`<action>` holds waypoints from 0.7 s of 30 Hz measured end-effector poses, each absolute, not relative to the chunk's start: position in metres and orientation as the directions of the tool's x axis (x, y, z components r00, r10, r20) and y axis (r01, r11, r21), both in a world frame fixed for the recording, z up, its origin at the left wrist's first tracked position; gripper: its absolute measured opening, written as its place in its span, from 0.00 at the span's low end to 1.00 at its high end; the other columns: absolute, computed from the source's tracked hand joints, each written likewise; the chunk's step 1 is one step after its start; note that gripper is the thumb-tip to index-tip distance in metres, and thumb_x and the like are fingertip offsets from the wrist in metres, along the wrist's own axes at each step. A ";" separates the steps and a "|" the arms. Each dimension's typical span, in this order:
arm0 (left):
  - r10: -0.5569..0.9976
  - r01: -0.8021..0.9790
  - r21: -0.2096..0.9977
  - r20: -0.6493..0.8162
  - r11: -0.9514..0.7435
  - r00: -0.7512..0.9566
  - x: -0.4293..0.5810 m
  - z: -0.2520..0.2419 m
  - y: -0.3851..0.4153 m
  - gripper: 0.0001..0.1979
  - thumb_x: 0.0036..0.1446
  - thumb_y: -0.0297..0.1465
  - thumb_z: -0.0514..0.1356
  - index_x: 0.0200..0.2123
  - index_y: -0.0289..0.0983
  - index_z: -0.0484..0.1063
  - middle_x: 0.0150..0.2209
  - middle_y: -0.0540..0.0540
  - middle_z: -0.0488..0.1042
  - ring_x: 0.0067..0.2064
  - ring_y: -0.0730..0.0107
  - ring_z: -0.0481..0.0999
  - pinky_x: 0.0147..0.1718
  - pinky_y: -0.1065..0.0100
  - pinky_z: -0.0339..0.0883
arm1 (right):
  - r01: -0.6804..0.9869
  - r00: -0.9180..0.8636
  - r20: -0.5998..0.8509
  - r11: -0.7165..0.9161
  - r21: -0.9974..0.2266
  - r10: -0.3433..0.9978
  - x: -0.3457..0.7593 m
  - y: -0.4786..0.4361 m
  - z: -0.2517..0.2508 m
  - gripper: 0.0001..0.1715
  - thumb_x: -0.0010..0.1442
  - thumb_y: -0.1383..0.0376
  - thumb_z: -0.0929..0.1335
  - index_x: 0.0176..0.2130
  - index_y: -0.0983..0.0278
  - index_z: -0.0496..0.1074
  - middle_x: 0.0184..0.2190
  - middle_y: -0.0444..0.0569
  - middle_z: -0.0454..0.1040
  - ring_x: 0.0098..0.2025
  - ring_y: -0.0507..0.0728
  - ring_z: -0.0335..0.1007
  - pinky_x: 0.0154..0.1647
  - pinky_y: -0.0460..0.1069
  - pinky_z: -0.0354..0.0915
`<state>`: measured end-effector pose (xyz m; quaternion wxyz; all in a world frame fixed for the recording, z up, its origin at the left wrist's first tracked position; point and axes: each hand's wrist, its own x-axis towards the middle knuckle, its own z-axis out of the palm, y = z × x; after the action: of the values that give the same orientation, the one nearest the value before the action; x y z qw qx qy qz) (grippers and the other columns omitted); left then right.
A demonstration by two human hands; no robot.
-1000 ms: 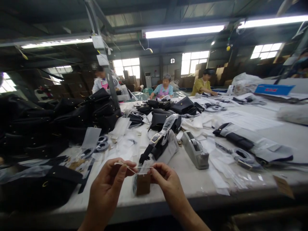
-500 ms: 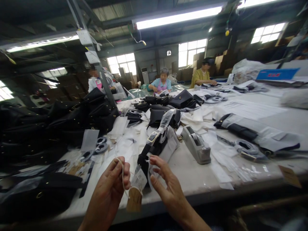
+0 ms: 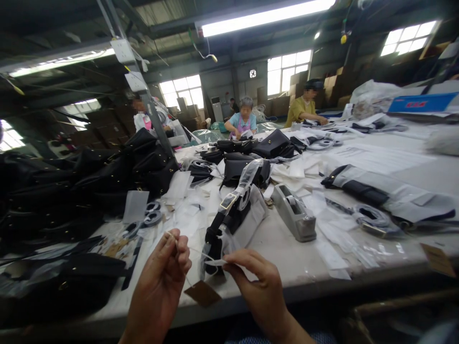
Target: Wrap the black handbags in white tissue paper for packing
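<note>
My left hand [image 3: 163, 272] pinches a thin pale string between thumb and fingers, low at the centre of the head view. A brown hang tag [image 3: 202, 293] dangles from that string between my hands. My right hand [image 3: 256, 282] is closed on a white tag [image 3: 215, 262], seen nearly edge-on, with the string leading to it. Just beyond my hands lies a black bag [image 3: 234, 224] with a wrapped strap and a gold buckle [image 3: 228, 201], partly covered by white paper and clear plastic.
A grey tape dispenser [image 3: 296, 215] stands right of the bag. Black bags [image 3: 82, 191] are heaped at the left, and another wrapped bag [image 3: 390, 196] lies at the right. Paper sheets litter the white table [image 3: 287, 274]. Co-workers [image 3: 245, 119] sit across it.
My right hand has gone from open fingers to pinching the white tag. The brown tag has swung from hanging upright to a slant. My left hand keeps the string.
</note>
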<state>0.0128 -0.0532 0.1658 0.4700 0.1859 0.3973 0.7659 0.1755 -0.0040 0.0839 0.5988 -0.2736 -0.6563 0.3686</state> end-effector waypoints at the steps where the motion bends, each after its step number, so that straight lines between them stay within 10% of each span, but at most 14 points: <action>1: 0.847 -0.573 0.770 -0.084 -0.280 -0.526 0.012 0.166 -0.052 0.08 0.51 0.24 0.68 0.37 0.33 0.76 0.31 0.50 0.74 0.27 0.79 0.75 0.27 0.79 0.75 | -0.036 -0.120 0.639 0.640 -0.768 0.760 0.177 -0.005 0.082 0.11 0.59 0.72 0.72 0.40 0.58 0.80 0.34 0.47 0.80 0.36 0.56 0.77 0.39 0.48 0.71; 8: 0.770 -0.550 0.693 0.013 -0.467 -0.638 0.020 0.170 -0.052 0.08 0.63 0.26 0.57 0.36 0.36 0.77 0.36 0.50 0.80 0.37 0.74 0.81 0.51 0.62 0.75 | 0.169 -0.336 0.778 0.847 -0.504 0.530 0.176 -0.015 0.063 0.21 0.61 0.76 0.66 0.49 0.57 0.76 0.36 0.49 0.81 0.37 0.57 0.75 0.42 0.53 0.70; 13: 0.808 -0.568 0.694 0.033 -0.442 -0.588 0.028 0.169 -0.055 0.08 0.62 0.27 0.57 0.38 0.37 0.78 0.37 0.49 0.81 0.40 0.70 0.82 0.50 0.60 0.76 | 0.010 -0.336 0.705 0.751 -0.660 0.624 0.181 -0.021 0.070 0.19 0.60 0.69 0.69 0.52 0.58 0.74 0.42 0.51 0.79 0.46 0.60 0.75 0.60 0.59 0.63; 21: 0.859 -0.608 0.707 -0.001 -0.362 -0.512 0.044 0.166 -0.057 0.05 0.59 0.29 0.62 0.38 0.38 0.79 0.39 0.49 0.82 0.40 0.65 0.83 0.47 0.59 0.78 | -0.169 -0.309 0.594 0.572 -0.803 0.742 0.168 -0.023 0.086 0.37 0.57 0.62 0.75 0.62 0.57 0.66 0.57 0.54 0.72 0.58 0.64 0.68 0.60 0.56 0.65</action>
<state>0.0436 -0.0572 0.1662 0.4564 0.1883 0.3329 0.8034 0.1684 -0.0235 0.0857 0.5503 -0.2061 -0.6951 0.4141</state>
